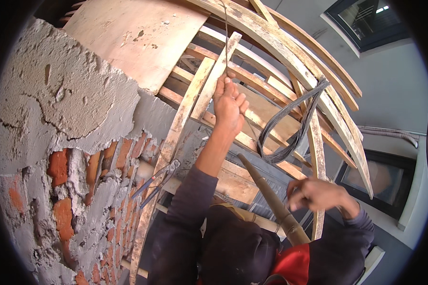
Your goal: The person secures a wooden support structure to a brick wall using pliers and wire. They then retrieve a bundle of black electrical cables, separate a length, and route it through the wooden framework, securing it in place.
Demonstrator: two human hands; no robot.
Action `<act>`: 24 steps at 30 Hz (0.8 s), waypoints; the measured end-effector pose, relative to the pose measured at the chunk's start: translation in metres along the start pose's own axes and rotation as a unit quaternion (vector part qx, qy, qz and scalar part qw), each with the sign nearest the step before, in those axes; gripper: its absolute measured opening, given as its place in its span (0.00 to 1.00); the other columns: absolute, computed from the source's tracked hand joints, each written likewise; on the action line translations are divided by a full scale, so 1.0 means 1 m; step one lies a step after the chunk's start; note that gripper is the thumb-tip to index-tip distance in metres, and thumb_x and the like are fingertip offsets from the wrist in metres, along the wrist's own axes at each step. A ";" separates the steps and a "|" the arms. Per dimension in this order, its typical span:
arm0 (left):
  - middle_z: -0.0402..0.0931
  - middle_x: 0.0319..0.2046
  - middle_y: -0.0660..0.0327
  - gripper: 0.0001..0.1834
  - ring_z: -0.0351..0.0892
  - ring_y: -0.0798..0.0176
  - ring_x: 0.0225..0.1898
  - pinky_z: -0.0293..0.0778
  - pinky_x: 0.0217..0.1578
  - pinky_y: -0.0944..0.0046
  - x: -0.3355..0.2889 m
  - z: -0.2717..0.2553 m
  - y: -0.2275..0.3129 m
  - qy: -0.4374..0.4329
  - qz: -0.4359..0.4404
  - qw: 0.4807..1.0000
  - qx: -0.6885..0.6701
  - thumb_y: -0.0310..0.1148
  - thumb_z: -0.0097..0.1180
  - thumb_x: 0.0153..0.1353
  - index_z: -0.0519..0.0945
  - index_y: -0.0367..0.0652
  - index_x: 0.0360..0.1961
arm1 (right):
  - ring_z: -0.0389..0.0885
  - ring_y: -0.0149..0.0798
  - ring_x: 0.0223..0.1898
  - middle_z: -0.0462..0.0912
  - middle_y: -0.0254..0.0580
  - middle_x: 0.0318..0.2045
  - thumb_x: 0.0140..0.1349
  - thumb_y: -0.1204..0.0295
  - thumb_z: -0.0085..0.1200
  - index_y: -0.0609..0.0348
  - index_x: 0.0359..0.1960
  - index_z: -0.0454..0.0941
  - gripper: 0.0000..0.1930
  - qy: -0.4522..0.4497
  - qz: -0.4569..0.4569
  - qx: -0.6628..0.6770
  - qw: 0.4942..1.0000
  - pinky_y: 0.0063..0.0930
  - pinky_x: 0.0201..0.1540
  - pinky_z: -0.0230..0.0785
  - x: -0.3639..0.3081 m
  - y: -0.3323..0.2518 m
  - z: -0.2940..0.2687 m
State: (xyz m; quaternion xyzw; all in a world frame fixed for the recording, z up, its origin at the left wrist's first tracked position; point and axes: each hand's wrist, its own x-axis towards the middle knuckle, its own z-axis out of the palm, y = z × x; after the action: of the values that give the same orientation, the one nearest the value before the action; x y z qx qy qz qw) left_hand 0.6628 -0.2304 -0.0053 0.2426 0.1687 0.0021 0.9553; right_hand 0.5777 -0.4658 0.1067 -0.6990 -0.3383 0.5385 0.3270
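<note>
My left hand (pixel 229 102) is raised in the middle of the view, its fingers closed round a thin dark wire (pixel 226 38) that runs up past the wooden slats. Lower on the right, my right hand (pixel 318 194) has its fingers curled in, slightly blurred; whether anything is in them I cannot make out. Between the two hands a coil of dark wire (pixel 266 137) hangs over a timber beam. Pincers with blue handles (pixel 156 184) rest against a long plank (pixel 173 137), left of my left forearm. A bamboo pole (pixel 266 190) slants up just left of my right hand.
A broken brick wall (pixel 64 218) with cracked render stands on the left. A plywood sheet (pixel 142 35) lies across slats at the top. Curved timber beams (pixel 271 40) cross the upper right, before a grey wall with dark-framed windows (pixel 378 183). Dark and red clothing (pixel 292 266) fills the bottom.
</note>
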 end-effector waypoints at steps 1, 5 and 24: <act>0.50 0.17 0.72 0.10 0.43 0.78 0.14 0.43 0.13 0.75 -0.002 -0.016 0.011 0.008 0.007 1.000 0.011 0.38 0.37 0.70 0.67 0.46 0.44 | 0.78 0.42 0.38 0.79 0.45 0.35 0.49 0.71 0.62 0.61 0.33 0.83 0.10 -0.013 -0.061 0.051 0.997 0.33 0.43 0.68 0.002 -0.033 -0.016; 0.50 0.17 0.73 0.11 0.46 0.79 0.13 0.46 0.13 0.76 -0.016 -0.036 0.004 0.012 -0.058 0.998 0.010 0.39 0.38 0.70 0.67 0.45 0.44 | 0.68 0.31 0.33 0.71 0.39 0.32 0.51 0.73 0.58 0.64 0.30 0.81 0.07 0.509 -0.012 0.038 0.860 0.21 0.34 0.61 -0.039 -0.042 -0.049; 0.49 0.15 0.74 0.16 0.45 0.79 0.12 0.46 0.10 0.75 -0.037 -0.002 -0.027 -0.065 -0.075 0.985 0.142 0.44 0.38 0.69 0.69 0.43 0.42 | 0.76 0.42 0.26 0.72 0.45 0.32 0.50 0.88 0.45 0.58 0.41 0.80 0.19 0.616 0.106 -0.429 0.652 0.33 0.32 0.70 -0.030 0.015 -0.076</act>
State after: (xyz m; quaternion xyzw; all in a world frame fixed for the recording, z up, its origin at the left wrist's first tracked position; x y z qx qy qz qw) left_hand 0.6251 -0.2563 -0.0070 0.3619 0.1224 -0.1093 0.9177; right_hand 0.6475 -0.5061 0.1256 -0.9638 -0.1757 -0.1898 0.0650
